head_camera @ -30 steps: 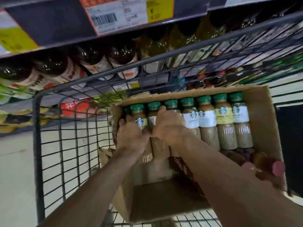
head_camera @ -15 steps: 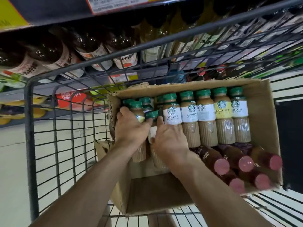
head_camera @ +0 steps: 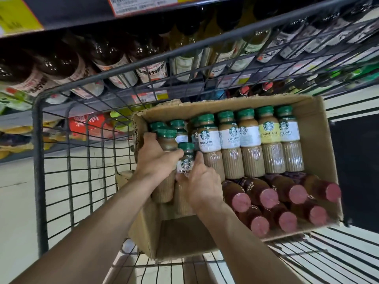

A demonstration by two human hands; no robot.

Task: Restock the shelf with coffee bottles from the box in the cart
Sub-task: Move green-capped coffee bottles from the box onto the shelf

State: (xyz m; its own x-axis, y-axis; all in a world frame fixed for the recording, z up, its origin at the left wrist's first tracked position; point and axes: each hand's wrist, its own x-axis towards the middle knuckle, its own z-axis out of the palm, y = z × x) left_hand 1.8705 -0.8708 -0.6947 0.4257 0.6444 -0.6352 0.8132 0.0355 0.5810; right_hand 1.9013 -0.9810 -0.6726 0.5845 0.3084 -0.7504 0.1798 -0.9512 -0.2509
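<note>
A cardboard box (head_camera: 320, 152) lies in the wire cart (head_camera: 39, 152). Several green-capped coffee bottles (head_camera: 250, 144) with white labels lie in a row inside it. Below them lie dark bottles with pink caps (head_camera: 268, 197). My left hand (head_camera: 155, 158) grips one coffee bottle (head_camera: 167, 140) at the box's left end. Right beside it, my right hand (head_camera: 202, 183) grips a second coffee bottle (head_camera: 185, 160) labelled caffe latte. Both held bottles sit lower than the row.
Shelves (head_camera: 86, 15) with price tags rise behind the cart, holding dark and pale drink bottles (head_camera: 114, 64). The cart's rim (head_camera: 184, 50) runs between box and shelves. Pale floor (head_camera: 14, 181) shows to the left.
Both hands have pulled toward me, each drawing a coffee bottle out of the row. The view has tilted down, and more pink-capped bottles show.
</note>
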